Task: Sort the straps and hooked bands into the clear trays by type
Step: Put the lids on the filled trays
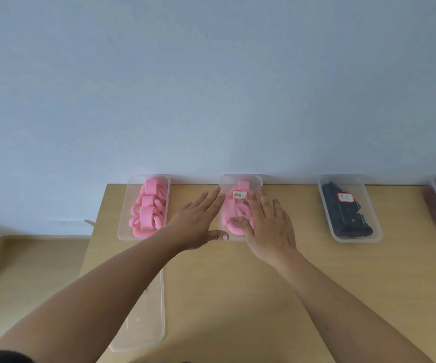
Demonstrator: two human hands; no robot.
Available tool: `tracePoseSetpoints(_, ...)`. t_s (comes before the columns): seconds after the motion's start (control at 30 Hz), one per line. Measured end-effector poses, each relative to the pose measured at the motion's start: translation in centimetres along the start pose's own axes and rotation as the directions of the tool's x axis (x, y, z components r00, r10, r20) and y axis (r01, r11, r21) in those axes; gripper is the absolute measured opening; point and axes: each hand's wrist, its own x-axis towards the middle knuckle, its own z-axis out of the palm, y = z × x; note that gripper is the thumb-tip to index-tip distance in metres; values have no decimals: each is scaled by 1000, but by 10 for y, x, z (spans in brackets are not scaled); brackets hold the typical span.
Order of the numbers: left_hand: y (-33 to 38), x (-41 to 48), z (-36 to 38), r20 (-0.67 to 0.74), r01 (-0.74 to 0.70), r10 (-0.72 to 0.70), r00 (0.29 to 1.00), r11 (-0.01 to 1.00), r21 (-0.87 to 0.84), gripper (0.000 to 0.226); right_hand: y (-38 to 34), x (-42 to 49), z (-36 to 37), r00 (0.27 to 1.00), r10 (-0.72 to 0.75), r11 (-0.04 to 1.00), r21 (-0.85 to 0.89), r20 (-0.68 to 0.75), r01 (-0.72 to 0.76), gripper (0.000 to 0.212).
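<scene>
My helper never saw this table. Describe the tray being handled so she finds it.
On the wooden table, clear trays line the wall edge. Second from left is the labelled pink tray; its pink neighbour shows no label.

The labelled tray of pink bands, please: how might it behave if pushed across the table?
The labelled tray looks thin, clear plastic, so probably light and flexible. On the smooth table it should slide easily. The pink bands look soft and may shift inside.

Pink straps [148, 208] fill two clear trays [131, 195], dark bands [347, 218] another.
</scene>
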Motion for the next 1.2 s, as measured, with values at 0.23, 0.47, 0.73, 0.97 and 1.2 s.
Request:
tracePoseSetpoints(0.23,-7,-53,2,-436,-110,27,900,980,-166,62,-50,-39,18,815,-49,991,74,-577,111,31)
tracePoseSetpoints(0.47,-106,-180,52,-674,3,-252,694,938,-348,37,-187,-111,104,943,-97,986,96,-318,134,43)
tracePoseSetpoints(0.73,-158,-241,74,-367,151,-494,788,733,-663,33,-289,-137,148,995,-59,998,-32,76,61,84)
tracePoseSetpoints(0.97,-170,-225,44,-186,124,-539,822,487,-864,34,-301,-134,113,941,-189,981,-9,-280,195,70)
tracePoseSetpoints(1.2,-170,-176,12,-58,96,-545,836,251,-963,34,-285,-28,57,943,-16,999,-32,-332,6,81)
